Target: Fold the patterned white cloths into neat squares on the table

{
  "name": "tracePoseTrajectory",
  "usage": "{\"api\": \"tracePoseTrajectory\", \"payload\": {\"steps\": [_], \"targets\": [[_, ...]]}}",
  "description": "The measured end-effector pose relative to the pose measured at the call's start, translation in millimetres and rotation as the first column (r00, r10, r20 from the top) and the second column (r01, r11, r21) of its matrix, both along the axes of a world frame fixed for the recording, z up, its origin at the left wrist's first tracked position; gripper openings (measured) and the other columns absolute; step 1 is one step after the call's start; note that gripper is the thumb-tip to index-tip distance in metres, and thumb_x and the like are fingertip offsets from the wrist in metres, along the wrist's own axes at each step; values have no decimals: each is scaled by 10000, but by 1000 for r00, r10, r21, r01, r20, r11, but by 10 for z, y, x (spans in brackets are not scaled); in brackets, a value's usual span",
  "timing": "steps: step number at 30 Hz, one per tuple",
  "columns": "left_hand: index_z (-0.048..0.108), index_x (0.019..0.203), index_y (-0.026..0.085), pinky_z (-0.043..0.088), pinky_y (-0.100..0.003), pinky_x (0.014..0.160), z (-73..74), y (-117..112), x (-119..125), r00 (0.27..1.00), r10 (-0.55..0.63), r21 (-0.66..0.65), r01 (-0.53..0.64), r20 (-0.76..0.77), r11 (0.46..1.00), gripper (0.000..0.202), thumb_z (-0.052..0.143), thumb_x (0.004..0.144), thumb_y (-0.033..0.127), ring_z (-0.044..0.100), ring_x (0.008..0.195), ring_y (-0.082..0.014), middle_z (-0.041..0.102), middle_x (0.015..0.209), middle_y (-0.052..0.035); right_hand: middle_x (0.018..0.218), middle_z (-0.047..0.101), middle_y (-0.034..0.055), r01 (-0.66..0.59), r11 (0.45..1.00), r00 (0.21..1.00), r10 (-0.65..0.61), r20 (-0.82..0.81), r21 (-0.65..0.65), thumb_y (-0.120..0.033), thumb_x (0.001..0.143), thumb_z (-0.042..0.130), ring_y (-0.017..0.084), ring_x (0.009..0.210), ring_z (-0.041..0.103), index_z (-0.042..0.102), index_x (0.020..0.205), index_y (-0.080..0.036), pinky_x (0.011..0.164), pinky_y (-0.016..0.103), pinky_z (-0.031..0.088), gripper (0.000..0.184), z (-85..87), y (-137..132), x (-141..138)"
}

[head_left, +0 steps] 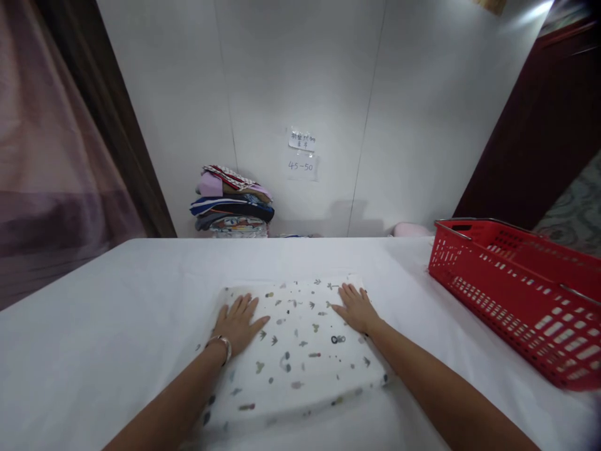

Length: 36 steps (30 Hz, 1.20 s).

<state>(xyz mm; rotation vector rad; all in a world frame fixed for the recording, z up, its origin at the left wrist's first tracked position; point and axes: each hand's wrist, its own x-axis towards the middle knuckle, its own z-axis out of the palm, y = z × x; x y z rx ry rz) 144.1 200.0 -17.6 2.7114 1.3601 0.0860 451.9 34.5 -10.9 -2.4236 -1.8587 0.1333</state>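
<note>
Both our left hand (238,327) and our right hand (357,308) lie palm down on the cloth (300,332), fingers spread and uncurled, so we grip nothing. Taking the basket (511,289) as our mark, the cloth sits to its left, apart from it, on the white table (94,338). Our right hand is on the cloth's side nearer the basket, close to the far edge; our left hand, with a bracelet (228,349) at the wrist, is on the side away from the basket.

We judge this to be a smoothing step, and it calls for light, even weight through both palms. We do best to work from the middle outward, one palm towards the basket and the other away from it, so that slack leaves by the sides rather than bunching between our hands. Fingers want to lie level, for a hooked fingertip could drag a crease. The bracelet could snag the cloth, so the left wrist should ride a touch high. The cloth's near edge looks blurred, and we cannot tell whether it lies quite flat, so it deserves a check by touch. Over-firm pushing could shift the cloth askew on the table, so equal pressure on both sides matters
</note>
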Motion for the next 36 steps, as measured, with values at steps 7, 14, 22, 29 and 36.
{"api": "tracePoseTrajectory", "payload": {"steps": [7, 14, 22, 29, 36], "targets": [[387, 1309, 224, 218, -481, 1016, 274, -75, -174, 998, -45, -9, 45, 50, 999, 572, 304, 829, 523, 212, 1308, -263, 288, 1407, -94, 1463, 113, 88, 44, 999, 996, -44, -80, 2, -612, 834, 175, 230, 1338, 31, 191, 1394, -135, 1054, 436, 38, 736, 236, -292, 33], [315, 1348, 197, 98, -468, 1061, 215, -464, -443, 997, -35, -17, 34, -62, 999, 646, 317, 805, 547, 132, 1331, -239, 207, 1437, -52, 1469, 91, 37, 154, 988, 950, -152, -272, -16, -558, 817, 327, 242, 1335, 67, 230, 1387, -188, 1062, 423, 86, 686, 18, -717, 147], [396, 1295, 196, 228, -453, 1030, 295, -727, -807, 999, -7, 98, 3, 43, 995, 549, 282, 839, 478, 206, 1313, -234, 297, 1409, -64, 1210, 524, 121, 613, 790, 355, -286, -890, -9, -483, 794, 478, 202, 954, 573, 441, 1238, -168, 710, 288, 497, 545, 298, -1295, 242], [435, 1264, 235, 197, -475, 1037, 94, -1375, -651, 938, -345, 257, 323, 44, 911, 564, 331, 818, 565, 238, 1301, -241, 335, 1392, -47, 630, 601, 48, 554, 812, 311, -409, -858, -187, -457, 742, 574, 122, 515, 536, 594, 750, -139, 465, 244, 468, 319, 278, -1557, 199], [439, 1261, 235, 241, -449, 1023, 16, -1532, -332, 878, -475, 264, 446, 58, 855, 538, 333, 834, 544, 317, 1264, -233, 360, 1376, -48, 543, 538, -14, 474, 868, 420, -370, -829, -147, -411, 653, 659, 88, 492, 472, 601, 723, -162, 415, 184, 347, 265, 286, -1680, 184]]}}
